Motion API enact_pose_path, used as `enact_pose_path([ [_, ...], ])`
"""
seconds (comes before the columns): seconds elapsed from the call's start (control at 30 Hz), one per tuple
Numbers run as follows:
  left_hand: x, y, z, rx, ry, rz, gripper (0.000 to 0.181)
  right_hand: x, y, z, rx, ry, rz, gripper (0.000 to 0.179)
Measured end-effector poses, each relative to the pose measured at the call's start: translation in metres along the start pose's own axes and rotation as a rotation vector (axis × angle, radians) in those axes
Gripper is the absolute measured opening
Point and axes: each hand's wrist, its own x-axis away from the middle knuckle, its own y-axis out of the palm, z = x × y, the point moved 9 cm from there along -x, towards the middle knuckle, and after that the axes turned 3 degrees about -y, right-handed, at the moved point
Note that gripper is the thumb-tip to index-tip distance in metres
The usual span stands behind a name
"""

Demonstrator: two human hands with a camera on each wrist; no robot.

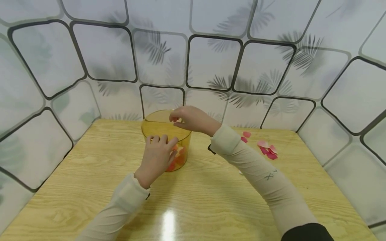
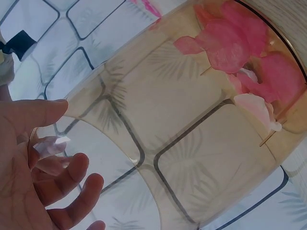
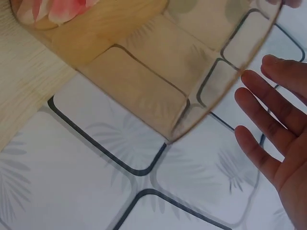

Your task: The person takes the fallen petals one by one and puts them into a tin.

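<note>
An amber see-through bucket (image 1: 181, 152) stands upright on the table, with pink and red petals (image 2: 225, 45) at its bottom. My left hand (image 1: 158, 155) is at the bucket's near side, fingers loosely bent by the rim; whether they touch it I cannot tell. Above the right part of the rim hovers my right hand (image 1: 193, 118), palm down. Its fingers look relaxed and parted in the right wrist view, and no petal shows on them there. Small pale pink pieces (image 2: 50, 146) appear behind my left fingers; what supports them is hidden.
More loose petals (image 1: 266, 149) lie on the wooden table (image 1: 211, 204) to the right, beyond my right forearm. A patterned cloth wall (image 1: 163, 57) encloses the back and sides. A small white bit (image 1: 240, 172) sits beside the right sleeve.
</note>
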Motion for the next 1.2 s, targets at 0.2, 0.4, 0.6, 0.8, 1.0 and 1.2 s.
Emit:
enact_pose_path([
  [0.2, 0.001, 0.0, 0.0, 0.0, -0.004, -0.002, 0.036, 0.037, -0.017, -0.004, 0.064, -0.015, 0.051, 0.013],
  [0.4, 0.001, 0.001, -0.001, 0.006, -0.011, -0.001, 0.034, 0.092, -0.024, 0.002, 0.115, -0.043, 0.103, 0.014],
  [0.6, 0.002, 0.003, -0.001, 0.014, -0.016, -0.013, 0.033, 0.152, -0.007, 0.02, 0.119, 0.043, 0.057, 0.018],
  [0.8, 0.001, 0.003, -0.001, 0.015, -0.008, 0.007, 0.034, 0.206, 0.044, 0.045, 0.067, 0.122, -0.073, 0.019],
  [1.0, 0.001, 0.003, -0.001, 0.015, -0.009, 0.01, 0.035, 0.241, 0.087, 0.069, -0.028, 0.242, -0.209, 0.021],
  [1.2, 0.001, 0.002, 0.0, 0.024, -0.009, 0.005, 0.033, 0.256, 0.106, 0.08, -0.106, 0.318, -0.268, 0.023],
])
